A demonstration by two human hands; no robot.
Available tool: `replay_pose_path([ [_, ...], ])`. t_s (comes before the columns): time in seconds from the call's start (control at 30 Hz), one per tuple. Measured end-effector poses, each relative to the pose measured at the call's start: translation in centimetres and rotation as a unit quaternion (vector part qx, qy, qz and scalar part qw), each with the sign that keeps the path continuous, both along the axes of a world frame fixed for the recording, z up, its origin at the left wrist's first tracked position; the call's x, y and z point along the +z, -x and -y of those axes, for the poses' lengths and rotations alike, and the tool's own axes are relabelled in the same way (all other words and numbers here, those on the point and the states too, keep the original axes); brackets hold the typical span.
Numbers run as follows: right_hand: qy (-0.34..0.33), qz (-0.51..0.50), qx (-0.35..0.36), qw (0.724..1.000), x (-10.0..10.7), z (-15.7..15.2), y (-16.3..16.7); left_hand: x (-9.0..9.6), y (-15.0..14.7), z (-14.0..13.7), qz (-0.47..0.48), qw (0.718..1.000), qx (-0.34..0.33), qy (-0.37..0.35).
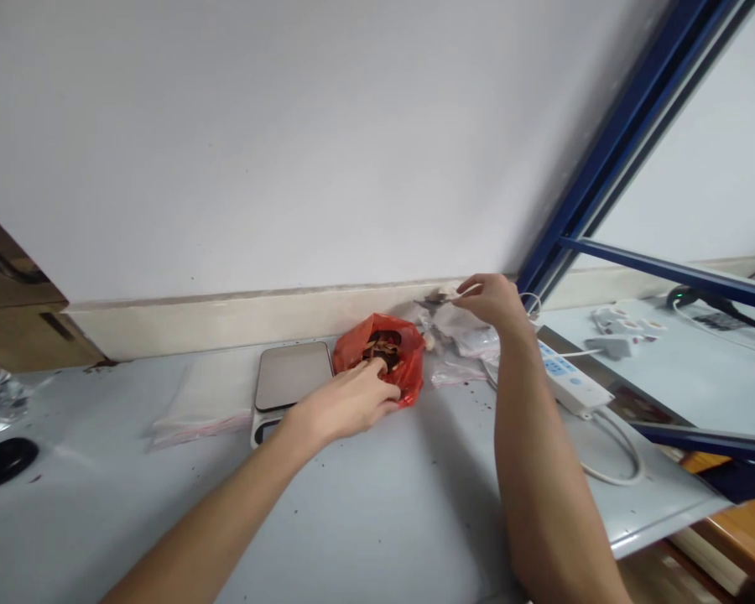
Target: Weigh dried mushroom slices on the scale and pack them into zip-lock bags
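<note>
A crumpled red plastic bag [413,373] stands on the table with its mouth open, and brown and dark dried strips [381,342] lie inside it. My left hand [356,398] is at the bag's near rim, fingers over the edge and closed on the plastic. Behind and to the right, my right hand [491,300] pinches at a small pale and brownish item [441,294] above a heap of clear plastic bags [469,335]. What exactly sits between those fingertips is too small to make out. Left of the red bag is a kitchen scale [294,375] with a bare metal plate.
Flat clear zip bags [207,394] lie left of the scale. A black oval object [5,463] is at the far left. On the right are a white power strip [575,386] with its cable and a blue metal frame [604,159]. A white wall [289,151] closes off the back.
</note>
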State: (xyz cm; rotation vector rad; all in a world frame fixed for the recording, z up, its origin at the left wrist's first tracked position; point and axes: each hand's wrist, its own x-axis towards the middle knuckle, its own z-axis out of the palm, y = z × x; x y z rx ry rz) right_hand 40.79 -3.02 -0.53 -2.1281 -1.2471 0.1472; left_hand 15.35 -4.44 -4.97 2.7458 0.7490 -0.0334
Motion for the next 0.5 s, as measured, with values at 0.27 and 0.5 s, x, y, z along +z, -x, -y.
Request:
replay_pose_path([
  [0.27,-0.055,-0.077,0.11,0.989,2.2,0.2,3.5,0.5,0.2,-0.6,0.074,0.997,-0.033,-0.007],
  [0.5,-0.109,-0.154,0.228,0.955,3.2,1.1,4.5,2.2,1.7,-1.6,0.147,0.982,0.046,0.105],
])
